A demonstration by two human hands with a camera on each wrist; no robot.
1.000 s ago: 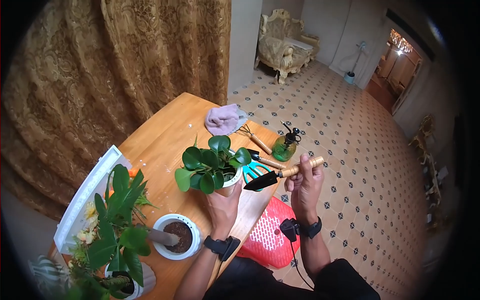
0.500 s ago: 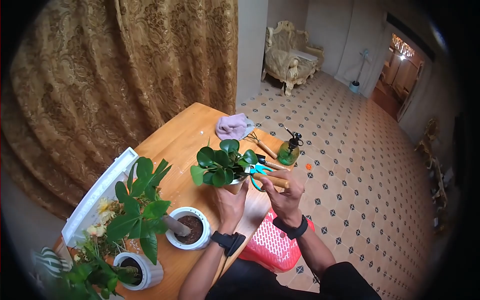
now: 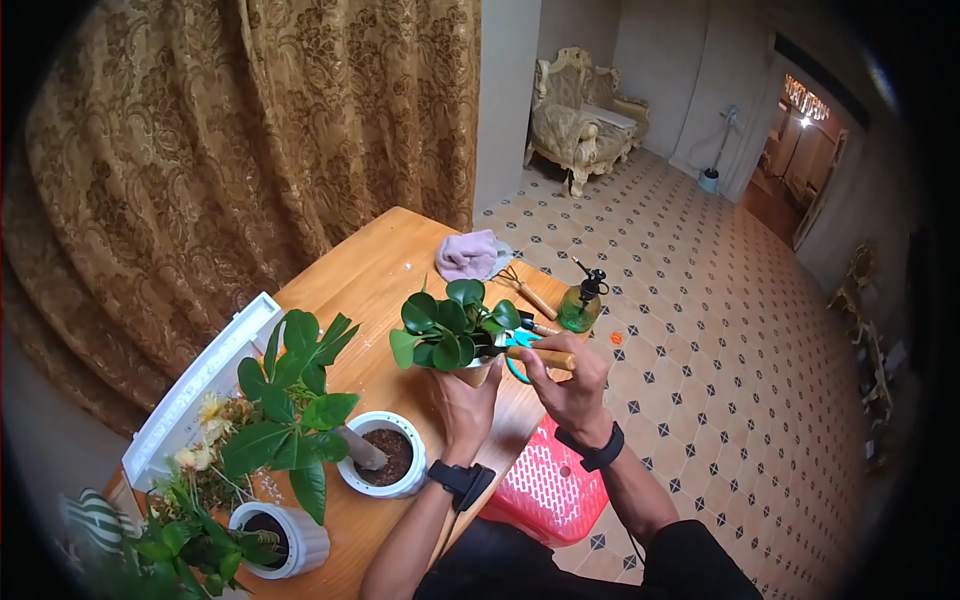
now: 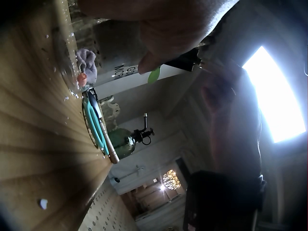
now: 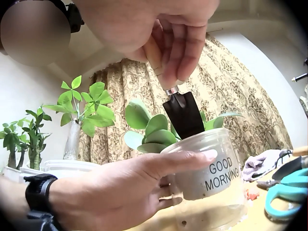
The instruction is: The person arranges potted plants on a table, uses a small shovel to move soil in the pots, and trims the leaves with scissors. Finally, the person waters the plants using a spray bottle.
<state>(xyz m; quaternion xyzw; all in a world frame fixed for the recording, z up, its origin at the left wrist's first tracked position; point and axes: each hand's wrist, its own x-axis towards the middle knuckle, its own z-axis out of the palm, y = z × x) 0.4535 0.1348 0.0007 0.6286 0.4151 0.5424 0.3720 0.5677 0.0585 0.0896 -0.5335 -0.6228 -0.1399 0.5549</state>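
Observation:
My left hand (image 3: 467, 412) grips a clear pot lettered "GOOD MORNING" (image 5: 222, 173), thumb along its side in the right wrist view. Round-leaved green foliage (image 3: 445, 322) rises from the pot. Pinched by its wooden handle (image 3: 545, 358) in my right hand (image 3: 575, 388) is a small trowel; its black blade (image 5: 184, 115) points down inside the pot's rim, the tip hidden. In the left wrist view, my left hand (image 4: 168, 29) is dark and close to the lens, with the pot's lettering beside it.
Teal scissors (image 3: 518, 368), a small rake (image 3: 530, 292), a spray bottle (image 3: 578, 308) and a purple cloth (image 3: 466, 256) lie beyond the pot. White pots (image 3: 415, 478) with plants stand at the left; a red stool (image 3: 555, 490) is below the table edge.
My right hand has moved left and down, bringing the trowel from beside the pot to inside its rim. The head view has shifted slightly.

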